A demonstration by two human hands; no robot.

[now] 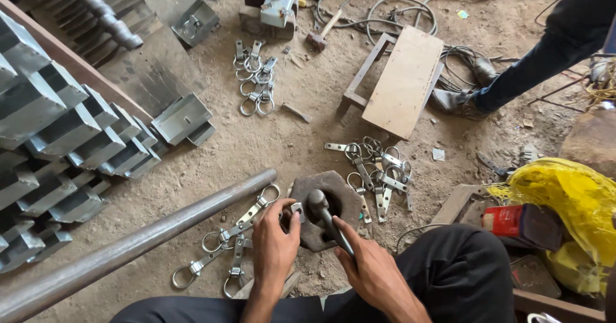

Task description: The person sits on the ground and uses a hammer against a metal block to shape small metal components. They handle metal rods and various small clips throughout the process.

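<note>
I see a long pipe (128, 243) crossing the lower left of the frame and stacked steel channels (58, 143) at the left edge. Lower centre, an iron block (350, 201) sits on the dirt. My right hand (372, 268) is wrapped tight round a hammer (319, 202), its handle running down-right from the head. My left hand (273, 239) pinches a small clip (296, 209) on the block, just left of the hammer head.

Bare left hand (273, 243) and bare right hand (372, 268), forearms uncovered to the frame's lower edge, no gloves, rings or watch visible. Black trousers (462, 275) over both knees, plain and seemingly dusty, though fabric detail hard to make out.
</note>
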